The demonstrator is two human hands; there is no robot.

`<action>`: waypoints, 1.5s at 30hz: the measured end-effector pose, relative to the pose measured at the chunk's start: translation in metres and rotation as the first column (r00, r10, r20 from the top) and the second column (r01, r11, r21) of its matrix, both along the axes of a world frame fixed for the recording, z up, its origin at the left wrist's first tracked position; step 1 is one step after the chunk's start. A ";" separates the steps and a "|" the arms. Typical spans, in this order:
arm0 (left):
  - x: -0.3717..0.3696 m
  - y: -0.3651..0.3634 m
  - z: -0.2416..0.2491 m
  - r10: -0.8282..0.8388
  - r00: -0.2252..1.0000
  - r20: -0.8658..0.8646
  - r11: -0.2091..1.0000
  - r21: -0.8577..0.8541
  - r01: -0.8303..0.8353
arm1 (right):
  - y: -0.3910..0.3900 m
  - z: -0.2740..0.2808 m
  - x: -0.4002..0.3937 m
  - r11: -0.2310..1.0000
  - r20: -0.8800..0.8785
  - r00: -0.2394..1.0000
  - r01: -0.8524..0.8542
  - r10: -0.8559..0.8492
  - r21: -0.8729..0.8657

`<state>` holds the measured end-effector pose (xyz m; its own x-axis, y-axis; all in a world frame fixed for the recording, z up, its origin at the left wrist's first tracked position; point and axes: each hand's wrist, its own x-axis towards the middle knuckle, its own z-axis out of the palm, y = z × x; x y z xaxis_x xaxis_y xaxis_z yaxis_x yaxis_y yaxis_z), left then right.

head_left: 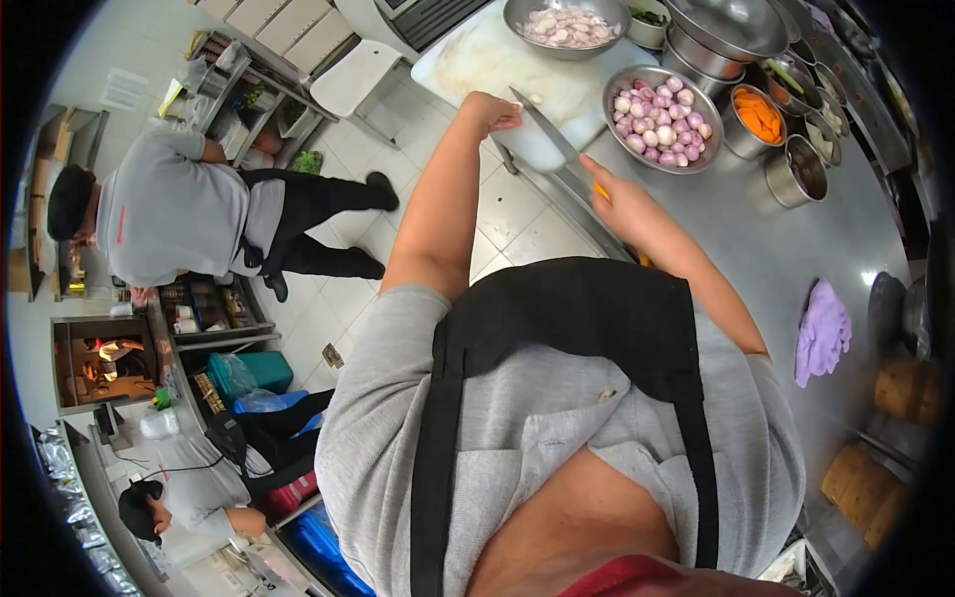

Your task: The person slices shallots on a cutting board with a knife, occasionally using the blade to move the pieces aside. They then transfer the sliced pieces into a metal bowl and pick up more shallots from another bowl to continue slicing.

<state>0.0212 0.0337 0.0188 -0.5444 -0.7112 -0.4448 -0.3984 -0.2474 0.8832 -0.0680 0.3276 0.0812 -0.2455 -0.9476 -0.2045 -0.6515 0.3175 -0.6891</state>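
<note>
My right hand (623, 204) grips a knife (550, 131) by its yellow-orange handle, the blade pointing up and left over the edge of the white cutting board (463, 65). At the board's near edge, my left hand (489, 112) is closed, its fingers curled inward; a pale bit shows at the fingertips, too small to name. A small pale piece (535, 99) lies on the board near the knife tip. Right of the board, a metal bowl (614, 141) holds many peeled purple shallots (662, 124). Another metal bowl (517, 35) at the board's far side holds pale sliced pieces (567, 28).
Along the metal counter (736, 234) stand a container of orange pieces (757, 117), a metal pot (796, 171) and stacked bowls (726, 30). A purple cloth (823, 333) lies on the right. Two people (179, 204) in grey shirts are at the left. A white stool (360, 78) stands behind.
</note>
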 end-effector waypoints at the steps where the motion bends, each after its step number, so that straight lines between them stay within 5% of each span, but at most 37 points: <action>1: 0.000 0.000 0.001 0.000 1.000 0.002 1.000 0.000 0.000 | 0.002 0.003 0.000 1.000 -0.005 1.000 -0.008 0.008 0.019; 13: -0.009 -0.012 0.003 -0.069 0.988 0.136 0.997 0.029 0.065 | 0.005 -0.005 0.003 1.000 -0.111 0.994 -0.024 0.022 -0.020; 26: -0.006 -0.018 0.002 -0.082 0.996 0.038 0.988 0.138 0.076 | 0.012 0.001 0.009 0.998 0.010 1.000 0.030 -0.029 -0.049; 45: -0.001 -0.013 0.003 -0.128 0.992 0.013 0.987 0.101 0.126 | -0.003 -0.009 0.006 0.998 -0.081 0.997 0.013 -0.018 -0.060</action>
<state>0.0202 0.0204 0.0219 -0.6180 -0.5885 -0.5213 -0.4487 -0.2804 0.8485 -0.0618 0.3251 0.0725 -0.2739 -0.9534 -0.1267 -0.7013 0.2881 -0.6521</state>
